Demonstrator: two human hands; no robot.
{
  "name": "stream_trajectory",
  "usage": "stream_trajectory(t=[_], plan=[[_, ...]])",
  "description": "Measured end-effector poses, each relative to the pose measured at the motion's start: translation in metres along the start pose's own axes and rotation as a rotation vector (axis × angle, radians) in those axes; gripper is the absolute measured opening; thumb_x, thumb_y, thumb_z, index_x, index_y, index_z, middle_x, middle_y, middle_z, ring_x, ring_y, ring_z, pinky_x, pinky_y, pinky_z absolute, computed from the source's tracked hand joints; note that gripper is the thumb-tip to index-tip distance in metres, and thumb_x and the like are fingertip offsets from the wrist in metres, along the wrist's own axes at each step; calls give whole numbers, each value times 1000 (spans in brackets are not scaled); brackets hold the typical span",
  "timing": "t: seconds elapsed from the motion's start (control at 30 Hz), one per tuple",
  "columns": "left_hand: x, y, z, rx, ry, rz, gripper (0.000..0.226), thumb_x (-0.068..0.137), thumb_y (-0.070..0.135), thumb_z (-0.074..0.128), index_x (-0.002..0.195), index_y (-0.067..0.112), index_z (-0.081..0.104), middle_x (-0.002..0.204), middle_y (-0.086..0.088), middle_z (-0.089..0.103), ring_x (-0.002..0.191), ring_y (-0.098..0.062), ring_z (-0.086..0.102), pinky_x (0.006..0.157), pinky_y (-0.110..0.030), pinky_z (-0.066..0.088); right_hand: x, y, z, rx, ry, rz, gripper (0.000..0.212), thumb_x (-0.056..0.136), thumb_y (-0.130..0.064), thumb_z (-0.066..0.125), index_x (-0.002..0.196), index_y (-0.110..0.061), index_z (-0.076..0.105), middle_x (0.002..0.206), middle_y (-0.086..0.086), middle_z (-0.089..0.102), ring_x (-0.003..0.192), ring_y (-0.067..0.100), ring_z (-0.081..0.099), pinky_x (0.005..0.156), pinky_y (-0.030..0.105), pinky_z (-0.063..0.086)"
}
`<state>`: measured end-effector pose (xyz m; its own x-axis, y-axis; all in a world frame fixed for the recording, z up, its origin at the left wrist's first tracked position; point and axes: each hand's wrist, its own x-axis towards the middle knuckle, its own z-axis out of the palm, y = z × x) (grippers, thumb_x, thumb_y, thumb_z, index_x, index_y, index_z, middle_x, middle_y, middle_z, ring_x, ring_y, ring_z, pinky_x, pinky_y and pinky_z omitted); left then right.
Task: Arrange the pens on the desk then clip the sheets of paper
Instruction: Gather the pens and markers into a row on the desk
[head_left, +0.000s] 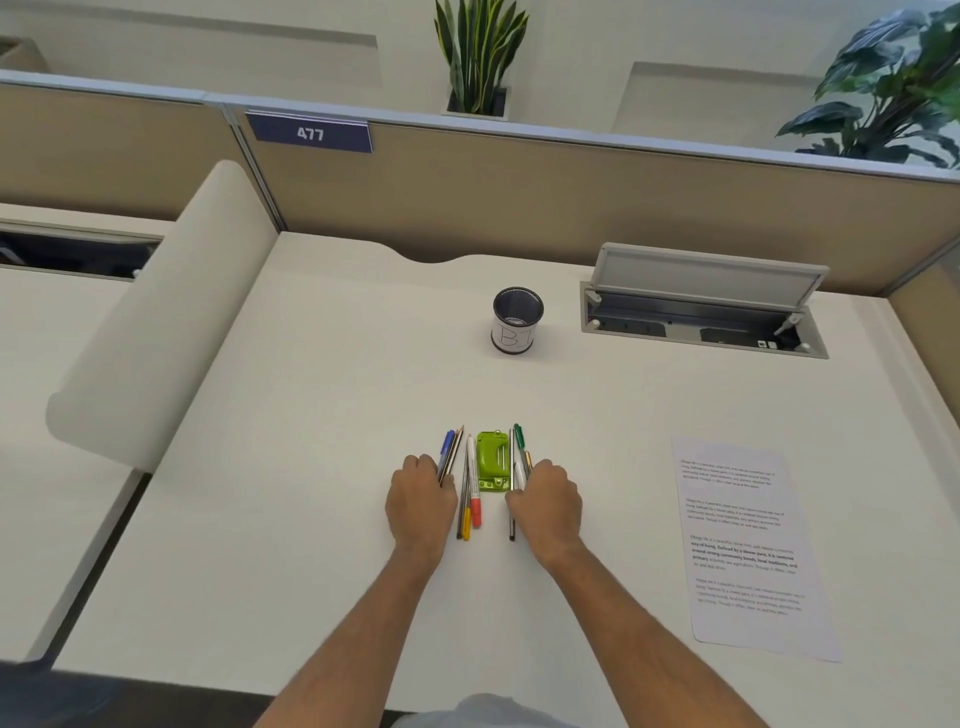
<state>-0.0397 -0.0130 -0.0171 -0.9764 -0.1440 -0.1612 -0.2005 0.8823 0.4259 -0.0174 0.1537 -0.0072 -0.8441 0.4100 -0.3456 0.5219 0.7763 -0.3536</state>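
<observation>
White bench (311, 467) of an office cubicle, bounded by beige partition panels, with potted plants (480, 57) beyond the partition at the top of the frame. At centre, two groups of pens lie roughly parallel on either side of a green stapler (492, 462). The left hand (422, 501) rests against the outer edge of the left group of pens (460, 467), which includes a blue pen, pencils, and a white marker with a red cap. The right hand (550, 501) rests against the right group of pens (519, 457), including a green one. Fingers of both hands are curled loosely and pressed sideways on the pens; whether any pen is actually gripped cannot be told.

The step in hand appears to be the first: gathering and aligning the pens. The next move probably calls for lifting them into the mesh pen cup (517, 321), which stands upright and apparently empty in the upper centre, well apart from the hands.

Printed sheets of paper (748, 545) lie flat at lower right, untouched; clipping is not yet begun. The stapler between the groups obstructs merging them. An open cable tray (701, 317) sits at upper right, clear of the work.
</observation>
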Motion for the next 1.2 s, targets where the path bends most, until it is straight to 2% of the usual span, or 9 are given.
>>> stream_trajectory(t=[0.1, 0.23, 0.47, 0.57, 0.7, 0.83, 0.93, 1.07, 1.2], plan=[[-1, -1, -2, 95, 6, 54, 25, 107, 29, 60, 110, 9, 73, 107, -7, 69, 93, -23, 65, 74, -35, 58, 0, -1, 3, -117, 24, -64, 20, 99, -17, 68, 116, -6, 67, 109, 10, 71, 93, 25, 75, 73, 32, 58], [-3, -2, -4, 173, -14, 135, 26, 110, 25, 51, 114, 12, 73, 109, -5, 69, 94, -19, 64, 80, -31, 60, 2, -1, 4, -187, 53, -103, 19, 106, -12, 59, 121, -6, 68, 113, 11, 74, 99, 25, 77, 80, 32, 61], [0, -4, -7, 217, -76, 206, 24, 108, 14, 51, 121, 12, 71, 118, -5, 68, 103, -19, 63, 85, -28, 60, 3, -5, 3, -240, 38, -133, 19, 106, -7, 60, 118, -8, 74, 112, 10, 76, 98, 23, 77, 80, 30, 62], [3, -5, -8, 238, -85, 222, 26, 107, 12, 49, 123, 12, 70, 121, -6, 68, 107, -21, 63, 88, -30, 60, 3, -8, 1, -231, 25, -117, 19, 102, -4, 63, 115, -9, 75, 110, 9, 75, 97, 25, 77, 74, 29, 58], [5, -6, -9, 158, -78, 156, 24, 106, 9, 50, 116, 8, 72, 117, -8, 70, 105, -23, 65, 85, -32, 57, 6, -4, -7, -167, 11, -49, 16, 97, -9, 70, 113, -8, 71, 108, 10, 72, 97, 28, 75, 67, 30, 48], [14, -9, -13, 79, -117, 75, 20, 101, 7, 55, 98, -1, 73, 105, -15, 71, 94, -32, 67, 78, -41, 54, 7, 1, -13, -185, 52, -32, 18, 99, -25, 69, 109, -10, 70, 107, 8, 71, 97, 29, 75, 68, 31, 44], [19, -10, -15, 63, -130, 68, 22, 101, 9, 57, 98, -1, 76, 104, -15, 71, 94, -33, 69, 78, -42, 55, 7, 2, -13, -212, 102, -52, 23, 104, -33, 63, 111, -12, 68, 110, 7, 70, 98, 28, 74, 71, 32, 44], [17, -10, -16, 79, -129, 78, 25, 108, 14, 56, 102, 5, 78, 105, -11, 74, 95, -27, 71, 77, -35, 55, 10, 1, -13, -283, 104, -67, 13, 105, -17, 60, 110, -12, 72, 111, 7, 73, 99, 28, 76, 70, 31, 45], [21, -6, -18, 65, -141, 49, 21, 106, 9, 57, 100, 5, 77, 103, -13, 75, 94, -28, 72, 77, -36, 58, 10, -5, -14, -282, 103, -68, 21, 98, 1, 58, 109, -10, 72, 108, 9, 74, 98, 29, 76, 69, 32, 48]])
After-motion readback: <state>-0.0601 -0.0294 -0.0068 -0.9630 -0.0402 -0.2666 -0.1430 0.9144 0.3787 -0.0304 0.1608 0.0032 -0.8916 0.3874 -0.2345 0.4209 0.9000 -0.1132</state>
